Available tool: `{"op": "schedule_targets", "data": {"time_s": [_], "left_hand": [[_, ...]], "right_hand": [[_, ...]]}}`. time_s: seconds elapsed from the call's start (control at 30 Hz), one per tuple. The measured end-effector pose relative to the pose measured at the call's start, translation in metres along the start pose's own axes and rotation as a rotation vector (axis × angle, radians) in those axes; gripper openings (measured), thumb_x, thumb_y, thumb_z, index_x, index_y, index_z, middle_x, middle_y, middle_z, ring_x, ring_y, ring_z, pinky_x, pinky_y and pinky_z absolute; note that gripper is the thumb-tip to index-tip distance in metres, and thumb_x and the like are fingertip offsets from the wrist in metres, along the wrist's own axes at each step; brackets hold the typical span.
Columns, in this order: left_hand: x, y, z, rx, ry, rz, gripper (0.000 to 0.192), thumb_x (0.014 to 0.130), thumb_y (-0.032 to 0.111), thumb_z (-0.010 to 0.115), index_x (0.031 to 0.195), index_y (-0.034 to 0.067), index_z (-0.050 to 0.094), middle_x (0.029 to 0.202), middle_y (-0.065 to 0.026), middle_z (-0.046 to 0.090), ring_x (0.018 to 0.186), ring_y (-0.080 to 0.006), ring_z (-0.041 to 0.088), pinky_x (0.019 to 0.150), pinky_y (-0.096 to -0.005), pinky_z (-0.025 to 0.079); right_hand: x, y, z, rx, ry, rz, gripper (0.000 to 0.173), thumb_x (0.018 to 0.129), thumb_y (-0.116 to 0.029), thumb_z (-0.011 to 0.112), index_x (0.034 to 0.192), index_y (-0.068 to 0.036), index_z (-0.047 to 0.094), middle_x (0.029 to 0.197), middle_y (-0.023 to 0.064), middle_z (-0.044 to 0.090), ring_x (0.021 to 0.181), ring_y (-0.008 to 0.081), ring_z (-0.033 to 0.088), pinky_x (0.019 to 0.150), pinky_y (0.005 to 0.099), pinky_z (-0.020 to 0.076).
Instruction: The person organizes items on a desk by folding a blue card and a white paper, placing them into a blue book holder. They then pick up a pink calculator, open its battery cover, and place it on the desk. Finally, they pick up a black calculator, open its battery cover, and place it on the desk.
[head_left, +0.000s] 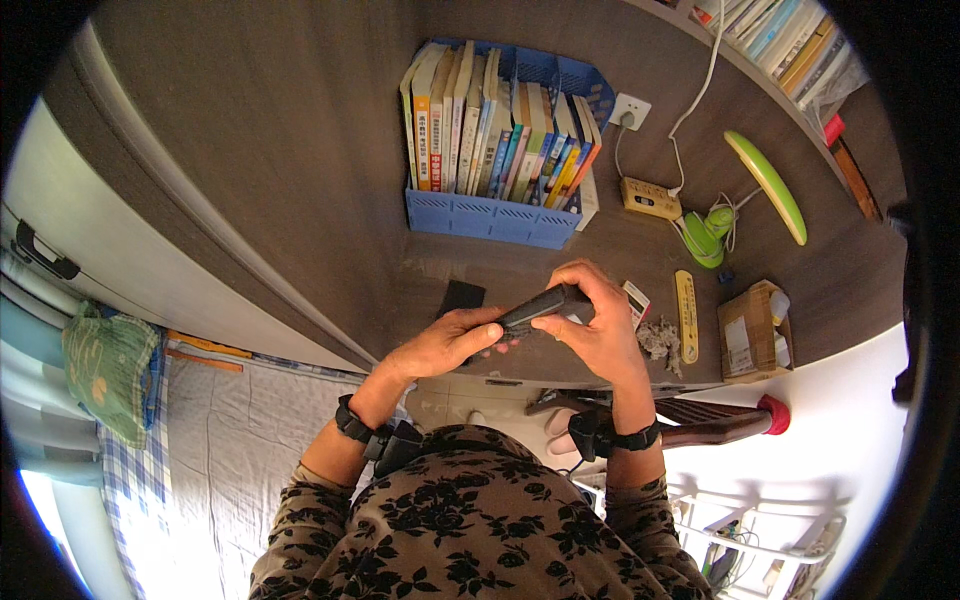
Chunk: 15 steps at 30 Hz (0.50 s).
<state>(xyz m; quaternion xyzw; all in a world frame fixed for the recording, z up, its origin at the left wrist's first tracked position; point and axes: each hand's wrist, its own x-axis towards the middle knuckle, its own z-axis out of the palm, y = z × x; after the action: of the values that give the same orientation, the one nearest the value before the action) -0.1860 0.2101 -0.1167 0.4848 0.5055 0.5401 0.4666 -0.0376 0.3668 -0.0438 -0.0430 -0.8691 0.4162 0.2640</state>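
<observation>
Above the desk, my left hand grips one end of a dark oblong case, its thumb lying on the near side. My right hand holds the other end, fingers curled over the top and thumb at the front edge. What the case contains cannot be seen. Behind my left hand, a flat black item lies on the desk. Close to the right of my right hand are a small white and red box and a crumpled grey cloth.
A blue plastic basket of books stands at the back. Right of it are a power strip, a green desk lamp, a yellow thermometer and a cardboard box. A bed lies at left, a wooden chair at right.
</observation>
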Motion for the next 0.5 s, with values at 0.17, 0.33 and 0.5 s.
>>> {"op": "schedule_targets", "data": {"time_s": [0.17,0.33,0.5], "left_hand": [[0.000,0.005,0.004,0.116,0.151,0.230,0.073,0.080,0.051,0.063,0.133,0.005,0.044,0.120,-0.0156,0.054,0.111,-0.0287,0.052,0.096,-0.0391,0.041],[0.001,0.011,0.004,0.218,0.188,0.238,0.088,0.068,0.050,0.074,0.137,0.009,0.039,0.132,-0.0150,0.045,0.122,-0.0305,0.044,0.102,-0.0412,0.036],[0.003,0.015,0.005,0.294,0.230,0.291,0.093,0.063,0.048,0.078,0.137,0.011,0.038,0.132,-0.0143,0.044,0.123,-0.0313,0.043,0.102,-0.0421,0.036]], "right_hand": [[-0.007,-0.008,0.009,-0.076,0.206,-0.085,0.059,0.062,-0.008,0.080,0.115,-0.004,0.053,0.111,0.0138,0.055,0.104,0.0279,0.055,0.087,0.0365,0.0451],[-0.013,-0.010,0.013,0.155,0.248,-0.050,0.077,0.061,-0.001,0.075,0.131,-0.006,0.043,0.129,0.0149,0.044,0.116,0.0274,0.049,0.096,0.0364,0.0433],[-0.016,-0.012,0.013,0.166,0.243,-0.045,0.074,0.061,-0.002,0.076,0.129,-0.006,0.045,0.130,0.0156,0.044,0.118,0.0284,0.048,0.096,0.0368,0.0434]]}}
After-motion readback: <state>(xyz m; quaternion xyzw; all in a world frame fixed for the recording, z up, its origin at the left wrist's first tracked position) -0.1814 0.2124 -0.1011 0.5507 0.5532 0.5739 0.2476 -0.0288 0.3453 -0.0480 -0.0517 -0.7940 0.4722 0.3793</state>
